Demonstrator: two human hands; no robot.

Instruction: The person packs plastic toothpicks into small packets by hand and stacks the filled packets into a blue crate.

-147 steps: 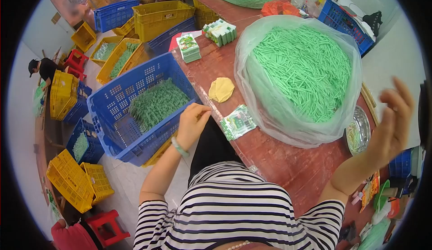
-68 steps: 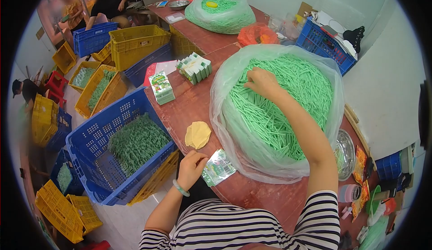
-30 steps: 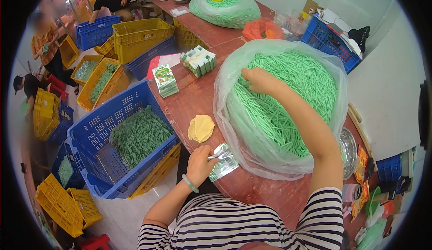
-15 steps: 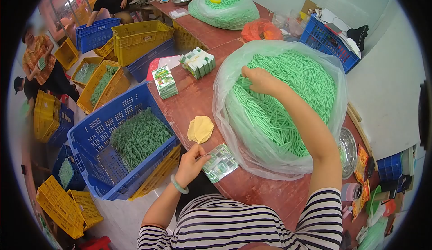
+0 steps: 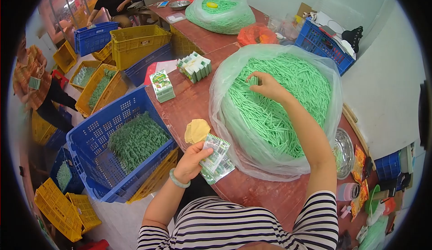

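Print covers the packet (image 5: pixel 217 151) in the left hand (image 5: pixel 192 158), but its letters are too small to read. The packet stack (image 5: pixel 162 86), beyond that hand, has a green, white and red face with lettering that cannot be made out. The far blue crate (image 5: pixel 95 38) has a white mark, also illegible.

The packet is flat, shiny and rectangular, silver and green with a toothed edge, pinched between the left thumb and fingers. Right under it lie more packets (image 5: pixel 219 171) on the red table (image 5: pixel 245 190); a folded yellow cloth (image 5: pixel 196 131) is just beyond.

To the right of this grip, a clear bag (image 5: pixel 279 171) brims with slim, pale green sticks (image 5: pixel 288 110). The right hand (image 5: pixel 260 82) is over them, forefinger and thumb curved and apart; whether it holds any stick cannot be told.
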